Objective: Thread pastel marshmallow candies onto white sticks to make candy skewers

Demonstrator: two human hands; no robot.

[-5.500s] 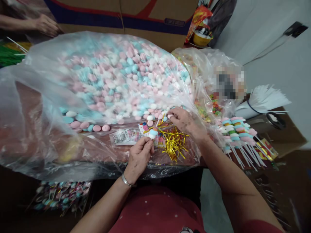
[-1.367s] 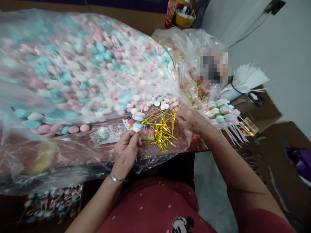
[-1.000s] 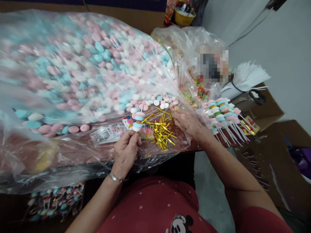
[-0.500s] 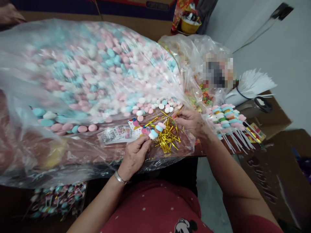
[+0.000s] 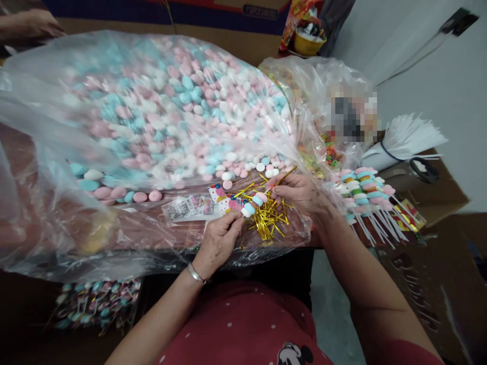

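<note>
In the head view my left hand (image 5: pixel 219 241) is closed on the near end of a candy skewer (image 5: pixel 254 205), a short row of pink, blue, white and brown pieces. The skewer's far end reaches the fingertips of my right hand (image 5: pixel 297 192). That hand pinches a gold twist tie (image 5: pixel 285 176), which sticks up past the fingers. Under the skewer lies a loose pile of gold twist ties (image 5: pixel 268 223). Printed plastic wrappers (image 5: pixel 190 207) lie left of the pile, beside my left hand.
A large clear bag of pastel candies (image 5: pixel 171 111) covers the table's back. Finished-looking skewers (image 5: pixel 365 190) lie right, by a bundle of white sticks (image 5: pixel 411 134) and a cardboard box (image 5: pixel 445 177). Another person's hand (image 5: pixel 38 23) shows top left. More skewers (image 5: pixel 99 301) sit below the table.
The view has shifted slightly, so the scene sits further right. My right fingers and the skewer's far end have come together. My left hand keeps its hold.
</note>
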